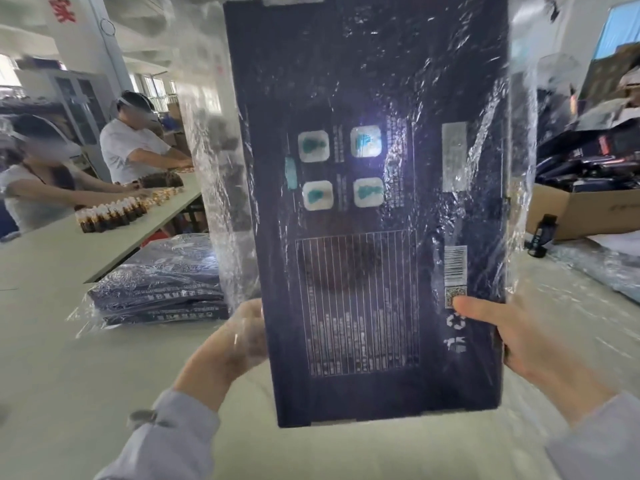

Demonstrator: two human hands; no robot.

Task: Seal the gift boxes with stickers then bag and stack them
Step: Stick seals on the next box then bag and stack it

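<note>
The navy gift box is showing four white-and-teal squares centrally, a white-lined grid toward six o'clock, and a black-and-white striped barcode toward four.

A left hand at 7 o'clock and right hand at 4 o'clock grip an upright dark gift box partly inside a plastic bag; bagged boxes lie stacked at 9 o'clock.

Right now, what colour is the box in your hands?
The gift box is dark navy with white print; head view.
</note>
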